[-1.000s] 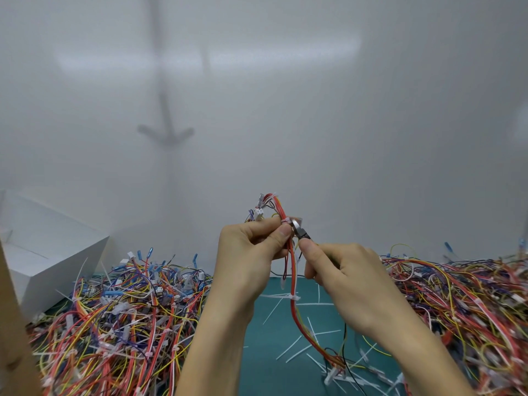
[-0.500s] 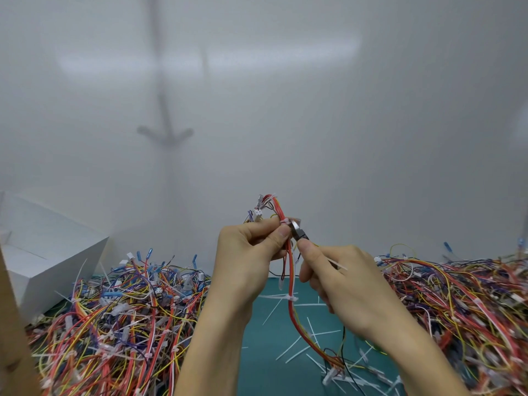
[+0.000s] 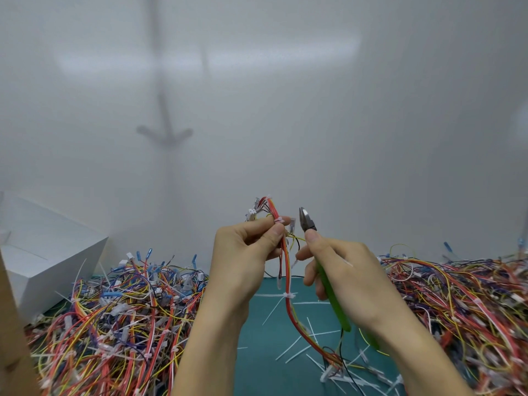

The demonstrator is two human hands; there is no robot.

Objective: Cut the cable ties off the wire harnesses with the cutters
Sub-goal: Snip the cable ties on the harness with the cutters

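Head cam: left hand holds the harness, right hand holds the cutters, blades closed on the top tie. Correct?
No. The left hand holds the harness and the right hand the cutters, but the blades are off the top tie, held clear to its right with a gap between. The head view shows it.

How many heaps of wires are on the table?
2: the left heap beside the white box, and the right heap past the right hand. More may lie outside the view.
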